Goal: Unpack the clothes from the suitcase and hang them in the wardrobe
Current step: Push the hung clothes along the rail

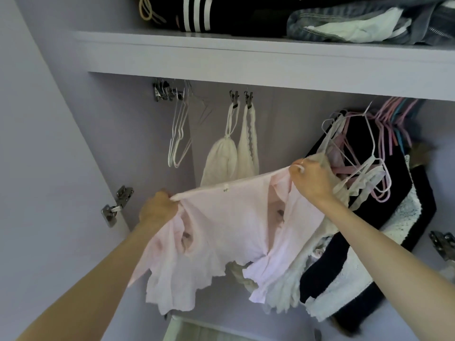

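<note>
A pale pink garment (pixel 221 232) with a scalloped hem is stretched between both hands inside the wardrobe. My left hand (pixel 158 209) grips its top edge at the left end. My right hand (pixel 311 179) grips the right end of that edge, together with a thin white strap and a white hanger (pixel 357 168). Two cream tops (pixel 231 161) hang from metal clips behind the pink garment. The suitcase is out of view.
Empty white wire hangers (pixel 178 141) hang at the left of the rail. Dark and white clothes on pink and white hangers (pixel 384 193) crowd the right side. The shelf (pixel 246 57) above holds folded dark clothes and jeans (pixel 369 20). Door hinges (pixel 117 205) sit on the left wall.
</note>
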Demonstrator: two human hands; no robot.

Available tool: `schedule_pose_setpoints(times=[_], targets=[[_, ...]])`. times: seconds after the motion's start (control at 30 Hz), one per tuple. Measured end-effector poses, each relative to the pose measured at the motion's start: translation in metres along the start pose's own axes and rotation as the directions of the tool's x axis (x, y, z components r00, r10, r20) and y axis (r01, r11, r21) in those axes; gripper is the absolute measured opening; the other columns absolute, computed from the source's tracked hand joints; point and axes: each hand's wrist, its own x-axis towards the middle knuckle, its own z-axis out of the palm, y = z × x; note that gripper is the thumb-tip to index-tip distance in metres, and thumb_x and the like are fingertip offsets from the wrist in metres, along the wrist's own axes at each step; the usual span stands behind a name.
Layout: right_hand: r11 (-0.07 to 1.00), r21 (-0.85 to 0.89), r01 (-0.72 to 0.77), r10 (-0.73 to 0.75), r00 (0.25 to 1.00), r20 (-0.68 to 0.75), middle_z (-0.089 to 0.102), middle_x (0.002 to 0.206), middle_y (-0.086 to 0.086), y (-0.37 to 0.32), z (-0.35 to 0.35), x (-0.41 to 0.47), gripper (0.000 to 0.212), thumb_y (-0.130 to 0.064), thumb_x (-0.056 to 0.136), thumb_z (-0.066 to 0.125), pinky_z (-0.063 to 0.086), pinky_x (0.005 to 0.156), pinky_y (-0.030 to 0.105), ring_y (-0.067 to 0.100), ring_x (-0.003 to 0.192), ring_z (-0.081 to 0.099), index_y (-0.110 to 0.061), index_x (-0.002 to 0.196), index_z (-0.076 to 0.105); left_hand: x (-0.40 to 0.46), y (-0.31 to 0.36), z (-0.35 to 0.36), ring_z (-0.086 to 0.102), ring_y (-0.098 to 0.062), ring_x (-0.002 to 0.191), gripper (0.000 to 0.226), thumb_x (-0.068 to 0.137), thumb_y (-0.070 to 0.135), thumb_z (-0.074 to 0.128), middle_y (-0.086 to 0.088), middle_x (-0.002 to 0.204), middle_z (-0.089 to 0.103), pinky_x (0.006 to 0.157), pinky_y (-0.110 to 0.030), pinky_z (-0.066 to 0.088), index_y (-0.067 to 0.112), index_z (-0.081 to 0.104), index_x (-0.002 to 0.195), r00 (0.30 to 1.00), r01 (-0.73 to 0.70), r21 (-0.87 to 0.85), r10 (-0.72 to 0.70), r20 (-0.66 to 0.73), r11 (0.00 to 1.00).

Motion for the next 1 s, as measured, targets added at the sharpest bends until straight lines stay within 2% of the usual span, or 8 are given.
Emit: schedule_pose_setpoints(times=[0.1,0.2,0.37,0.53,0.63,0.8,0.9,1.0], targets=[[0.991,-0.111,0.078,-0.045,0.961,0.272,0.065,0.106,0.013,-0.015,0.014,0.005,0.026,-0.014,0.091,0.044,0.044,0.081,0.031,0.033,0.102,0.057,-0.004,0.097,0.067,0.005,-0.002,-0.015,0.056,-0.027,0.08,0.026,0.09,0.03,0.053,-0.013,0.092,0.06,0.067,-0.03,0.041,0.005,0.057,0.095,0.991,0.123,-0.347,-0.098,0.088,0.93],[0.992,-0.088,0.086,-0.033,0.873,0.486,0.064,0.113,0.01,-0.036,0.03,0.008,0.026,-0.017,0.094,0.046,0.037,0.072,0.024,0.026,0.102,0.057,-0.006,0.107,0.066,0.005,0.0,-0.036,0.06,-0.025,0.074,0.015,0.085,0.012,0.063,-0.016,0.09,0.063,0.066,-0.03,0.047,0.001,0.057,0.094,0.97,0.193,-0.646,-0.045,0.239,0.739],[0.992,-0.119,0.046,0.051,0.713,0.7,0.059,0.125,0.007,-0.069,0.063,0.008,0.032,-0.018,0.091,0.054,0.048,0.074,0.024,0.02,0.102,0.056,-0.008,0.121,0.06,-0.001,-0.006,-0.064,0.067,-0.018,0.066,0.018,0.086,-0.005,0.048,-0.008,0.071,0.07,0.066,-0.028,0.053,0.003,0.064,0.083,0.928,0.206,-0.812,0.154,0.339,0.545],[0.978,0.163,-0.133,-0.006,0.754,0.657,0.06,0.116,0.013,-0.134,0.098,0.028,0.034,-0.024,0.097,0.048,0.049,0.092,0.038,0.028,0.107,0.06,-0.001,0.122,0.054,0.007,-0.015,-0.073,0.062,-0.022,0.086,0.032,0.068,0.01,0.068,-0.01,0.089,0.066,0.078,-0.027,0.05,0.004,0.064,0.099,0.994,0.049,-0.713,0.035,0.102,0.699],[0.858,0.438,-0.269,-0.056,0.799,0.599,0.052,0.097,0.006,-0.187,0.114,0.041,0.024,-0.024,0.099,0.044,0.048,0.09,0.037,0.018,0.091,0.054,-0.013,0.12,0.049,0.009,-0.017,-0.072,0.054,-0.013,0.074,0.016,0.081,0.003,0.063,0.001,0.078,0.057,0.06,-0.007,0.041,0.014,0.058,0.091,0.996,-0.01,-0.625,0.061,0.061,0.781],[0.741,0.521,-0.424,0.065,0.818,0.572,0.043,0.138,0.009,-0.219,0.144,0.069,0.057,-0.039,0.098,0.044,0.045,0.097,0.039,0.026,0.122,0.045,-0.007,0.143,0.031,0.023,-0.026,-0.074,0.054,-0.019,0.084,0.024,0.08,0.007,0.065,-0.003,0.085,0.059,0.081,-0.025,0.041,0.026,0.053,0.072,0.999,-0.025,-0.59,0.036,0.007,0.807],[0.62,0.582,-0.526,0.142,0.804,0.577,0.055,0.104,0.011,-0.223,0.157,0.08,0.035,-0.032,0.096,0.049,0.05,0.085,0.039,0.026,0.099,0.053,-0.004,0.118,0.051,0.028,-0.032,-0.08,0.055,-0.019,0.081,0.018,0.072,0.013,0.067,-0.003,0.082,0.059,0.075,-0.024,0.041,0.026,0.056,0.073,0.998,-0.021,-0.593,0.049,0.031,0.805],[0.658,0.577,-0.483,0.165,0.841,0.516,0.056,0.082,0.009,-0.225,0.165,0.086,0.018,-0.023,0.093,0.056,0.052,0.083,0.04,0.024,0.084,0.054,-0.006,0.084,0.055,0.034,-0.037,-0.08,0.055,-0.017,0.078,0.022,0.075,0.005,0.065,-0.004,0.081,0.06,0.067,-0.023,0.039,0.026,0.058,0.074,0.997,-0.022,-0.565,0.058,0.045,0.825]])
